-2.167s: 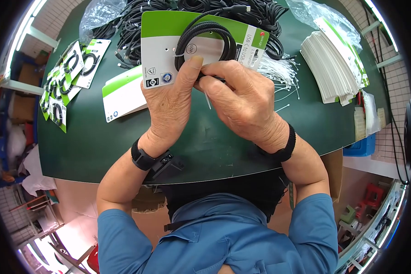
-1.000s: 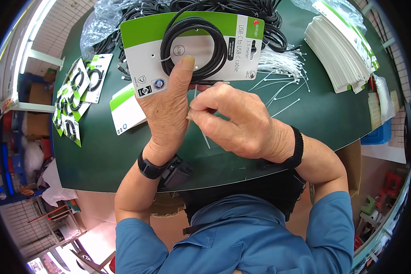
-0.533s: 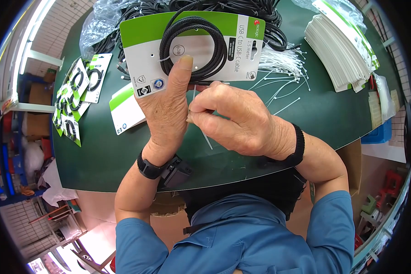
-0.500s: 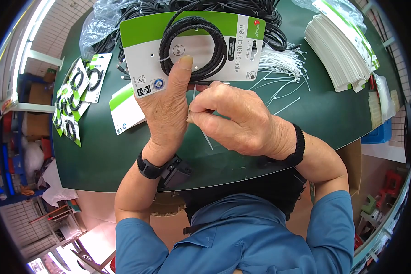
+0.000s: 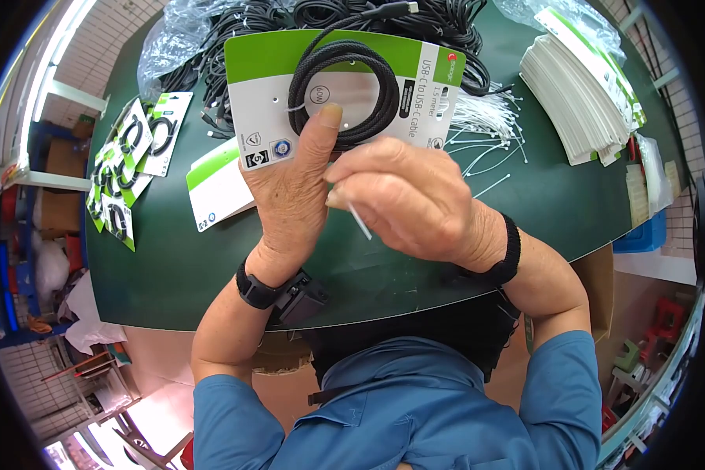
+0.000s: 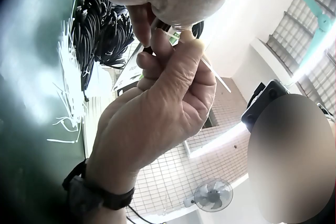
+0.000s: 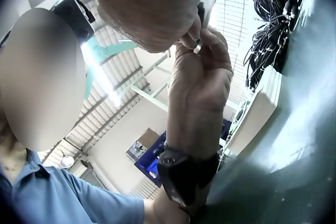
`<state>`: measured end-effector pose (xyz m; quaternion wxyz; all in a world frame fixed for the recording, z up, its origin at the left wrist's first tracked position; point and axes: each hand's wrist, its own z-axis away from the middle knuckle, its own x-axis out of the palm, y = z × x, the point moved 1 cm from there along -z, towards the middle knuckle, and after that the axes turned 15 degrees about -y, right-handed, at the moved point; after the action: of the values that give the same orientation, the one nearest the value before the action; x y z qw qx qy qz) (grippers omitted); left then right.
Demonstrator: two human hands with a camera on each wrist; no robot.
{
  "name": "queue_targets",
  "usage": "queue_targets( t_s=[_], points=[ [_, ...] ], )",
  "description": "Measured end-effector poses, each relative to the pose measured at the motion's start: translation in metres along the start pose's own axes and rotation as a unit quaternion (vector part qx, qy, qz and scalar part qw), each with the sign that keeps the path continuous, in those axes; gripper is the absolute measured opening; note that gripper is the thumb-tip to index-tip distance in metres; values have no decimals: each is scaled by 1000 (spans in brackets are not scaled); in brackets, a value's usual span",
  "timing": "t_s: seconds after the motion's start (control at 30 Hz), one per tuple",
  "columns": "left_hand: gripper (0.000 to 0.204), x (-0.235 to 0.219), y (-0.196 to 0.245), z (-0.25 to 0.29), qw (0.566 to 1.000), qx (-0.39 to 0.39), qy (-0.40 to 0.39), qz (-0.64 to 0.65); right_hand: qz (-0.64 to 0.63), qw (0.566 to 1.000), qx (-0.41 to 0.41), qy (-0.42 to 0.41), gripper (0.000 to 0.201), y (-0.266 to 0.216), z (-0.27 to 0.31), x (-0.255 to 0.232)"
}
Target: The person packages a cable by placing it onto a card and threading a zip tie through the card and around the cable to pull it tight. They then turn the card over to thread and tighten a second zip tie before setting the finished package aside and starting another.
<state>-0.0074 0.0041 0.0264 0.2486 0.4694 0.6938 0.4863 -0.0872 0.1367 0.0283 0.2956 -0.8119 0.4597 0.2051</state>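
Note:
My left hand (image 5: 290, 200) holds up a green-and-white packaging card (image 5: 247, 106), its thumb pressed on the front beside the coil. On the card's face lies a coiled black braided USB-C cable (image 5: 387, 88), with one connector (image 5: 399, 9) sticking out above the top edge. Close under the card's lower edge, my right hand (image 5: 415, 200) pinches a thin white cable tie (image 5: 360, 222) between thumb and forefinger. The tie's free tail (image 6: 218, 74) juts out past the right fingertips in the left wrist view. The fingers behind the card are hidden in the head view.
Loose white cable ties (image 5: 486, 117) lie right of the card, before a heap of black cables (image 5: 235, 47). A tall stack of cards (image 5: 572, 102) stands at right. Finished-looking carded cables (image 5: 125, 157) lie at left, near more flat cards (image 5: 215, 196).
The card has shifted a little right and down, and its cable connector has come into view above it. My right hand has turned, and less of the tie's tail shows.

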Motion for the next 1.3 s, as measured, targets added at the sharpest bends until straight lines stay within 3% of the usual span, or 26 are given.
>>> queue_targets(
  t_s=[0.13,0.23,0.27,0.4,0.5,0.77,0.93,1.03,1.3],
  points=[
    [27,5,-7,0,999,42,-9,-3,25,997,48,51,18,6,1,-9],
    [26,11,-1,5,995,-58,-14,83,-124,944,291,93,15,7,0,-17],
    [26,11,-2,5,994,-59,-13,86,-123,944,292,90,15,8,0,-18],
    [27,9,-6,3,995,-64,-9,82,-13,972,225,61,14,18,0,-23],
    [24,7,-6,3,993,-68,-21,97,70,988,120,66,18,23,-1,-22],
    [19,4,-12,4,995,-54,-42,72,183,982,45,28,28,25,-3,-22],
    [21,5,-11,6,993,-63,-25,93,187,982,34,-5,35,20,1,-29],
    [20,5,-10,6,992,-74,-29,99,193,978,30,-72,39,8,-4,-38],
    [28,4,-6,3,992,-39,-11,118,203,977,-61,-22,41,13,4,-29]
  ],
)
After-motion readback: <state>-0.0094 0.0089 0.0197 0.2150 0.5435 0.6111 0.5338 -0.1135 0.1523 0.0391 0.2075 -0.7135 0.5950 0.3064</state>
